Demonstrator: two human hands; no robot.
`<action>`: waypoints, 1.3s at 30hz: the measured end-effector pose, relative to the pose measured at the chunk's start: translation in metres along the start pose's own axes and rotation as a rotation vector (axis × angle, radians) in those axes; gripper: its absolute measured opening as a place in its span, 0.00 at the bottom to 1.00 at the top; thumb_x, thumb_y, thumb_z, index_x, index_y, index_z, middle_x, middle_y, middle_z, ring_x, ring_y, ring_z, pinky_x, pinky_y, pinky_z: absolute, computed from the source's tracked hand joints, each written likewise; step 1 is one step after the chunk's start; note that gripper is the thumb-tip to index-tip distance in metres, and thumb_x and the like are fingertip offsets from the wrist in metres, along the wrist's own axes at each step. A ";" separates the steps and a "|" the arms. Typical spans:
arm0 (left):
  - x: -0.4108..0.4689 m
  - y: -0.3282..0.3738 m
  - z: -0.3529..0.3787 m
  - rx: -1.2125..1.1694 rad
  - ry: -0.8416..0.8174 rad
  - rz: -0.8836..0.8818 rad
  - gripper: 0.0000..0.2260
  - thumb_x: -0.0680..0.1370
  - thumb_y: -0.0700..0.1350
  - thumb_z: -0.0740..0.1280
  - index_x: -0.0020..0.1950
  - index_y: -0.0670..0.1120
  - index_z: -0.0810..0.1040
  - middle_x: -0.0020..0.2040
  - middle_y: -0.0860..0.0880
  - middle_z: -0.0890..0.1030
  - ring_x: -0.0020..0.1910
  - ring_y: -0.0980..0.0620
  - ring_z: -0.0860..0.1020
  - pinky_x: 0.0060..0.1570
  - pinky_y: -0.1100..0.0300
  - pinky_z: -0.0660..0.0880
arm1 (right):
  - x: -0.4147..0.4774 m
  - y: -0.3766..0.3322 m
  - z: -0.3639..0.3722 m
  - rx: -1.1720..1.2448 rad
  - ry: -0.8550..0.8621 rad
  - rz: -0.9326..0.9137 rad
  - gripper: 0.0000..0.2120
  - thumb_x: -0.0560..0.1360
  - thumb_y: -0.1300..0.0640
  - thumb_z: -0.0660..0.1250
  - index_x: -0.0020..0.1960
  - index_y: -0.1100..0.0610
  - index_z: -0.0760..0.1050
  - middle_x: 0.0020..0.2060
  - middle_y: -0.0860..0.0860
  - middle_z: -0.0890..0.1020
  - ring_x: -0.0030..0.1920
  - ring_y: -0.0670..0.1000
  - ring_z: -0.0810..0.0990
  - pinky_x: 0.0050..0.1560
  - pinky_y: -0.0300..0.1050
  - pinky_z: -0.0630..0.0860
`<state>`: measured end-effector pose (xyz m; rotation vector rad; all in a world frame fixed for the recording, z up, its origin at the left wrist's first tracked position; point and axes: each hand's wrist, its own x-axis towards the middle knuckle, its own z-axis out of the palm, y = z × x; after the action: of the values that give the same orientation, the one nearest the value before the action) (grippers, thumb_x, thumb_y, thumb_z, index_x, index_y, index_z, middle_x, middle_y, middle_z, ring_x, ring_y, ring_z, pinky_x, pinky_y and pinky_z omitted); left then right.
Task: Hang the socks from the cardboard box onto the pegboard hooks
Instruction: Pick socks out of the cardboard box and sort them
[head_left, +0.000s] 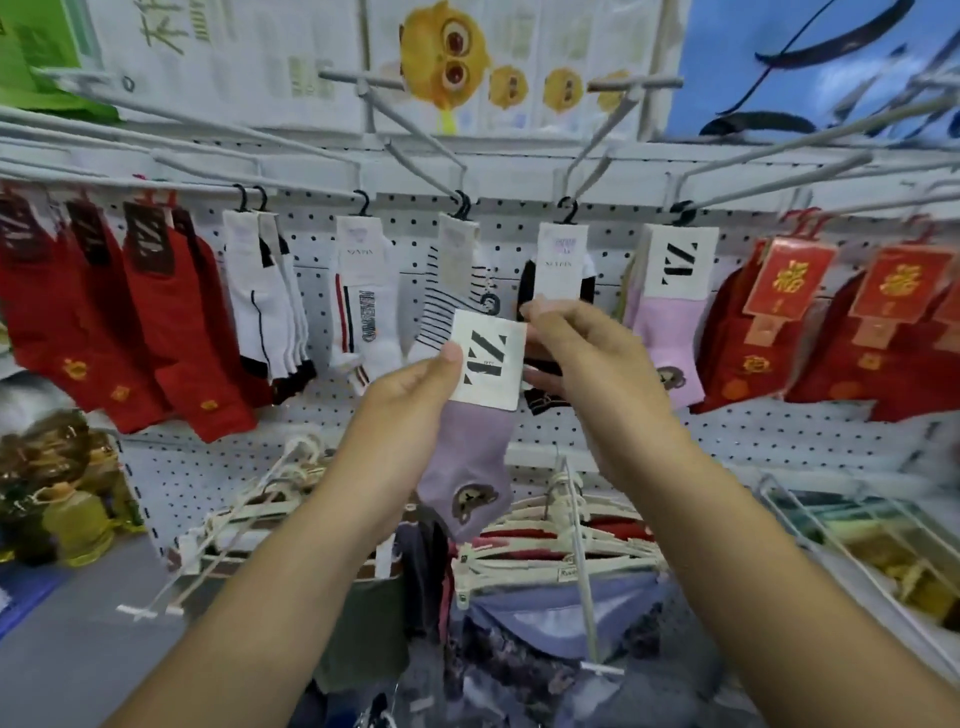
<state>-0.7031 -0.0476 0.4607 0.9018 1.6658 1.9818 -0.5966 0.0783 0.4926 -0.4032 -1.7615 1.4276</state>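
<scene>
Hanging step, head view. The purple sock (467, 457) is held in the air, down and to the left of the hung lilac pair (667, 332), which carries the same white card. The left hand (415, 384) has its grip clamped on the left edge of the card (488, 364), thumb on the face. The right hand (582, 353) pinches the card's upper right corner, on the side nearer the lilac pair. The sock's small black hanger (489, 303) stands up from the card's top edge.

To do the step well, judged from this frame: keep the card upright and face-out, free the black hanger from the fingers, carry it up and right to the white peg arm (769, 184) bearing the lilac pair, and thread it over the arm's tip before sliding it back. The right hand should guide the hanger while the left hand steadies the weight.

Not resolved: the fingers of the left hand behind the card; the peg arm's tip, smeared by blur up and right of the lilac pair; the open side of the black hanger; the cardboard box, nowhere in view. Garments on pale hangers (545, 540) lie well below the lilac pair
</scene>
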 end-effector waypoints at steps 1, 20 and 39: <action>0.000 0.000 0.012 0.013 -0.044 0.008 0.14 0.79 0.62 0.67 0.55 0.56 0.87 0.55 0.51 0.87 0.57 0.49 0.85 0.67 0.42 0.75 | -0.006 0.000 -0.010 -0.025 0.010 -0.017 0.10 0.78 0.44 0.68 0.54 0.48 0.81 0.49 0.46 0.87 0.52 0.47 0.85 0.56 0.50 0.82; 0.083 0.056 0.109 0.546 0.161 0.553 0.22 0.81 0.55 0.68 0.72 0.49 0.71 0.71 0.51 0.75 0.71 0.50 0.72 0.64 0.57 0.69 | 0.061 -0.012 -0.135 -0.289 0.372 -0.329 0.10 0.80 0.59 0.68 0.60 0.51 0.80 0.47 0.49 0.83 0.43 0.37 0.80 0.43 0.29 0.75; 0.090 0.049 0.092 0.756 0.141 0.673 0.20 0.82 0.55 0.66 0.72 0.53 0.69 0.70 0.53 0.77 0.68 0.52 0.74 0.64 0.53 0.73 | 0.087 -0.018 -0.155 -0.647 0.223 -0.418 0.16 0.81 0.56 0.67 0.68 0.51 0.78 0.56 0.47 0.79 0.47 0.43 0.79 0.51 0.37 0.76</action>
<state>-0.6986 0.0677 0.5359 1.8152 2.5018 1.7820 -0.5298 0.2352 0.5467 -0.4682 -1.9450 0.4837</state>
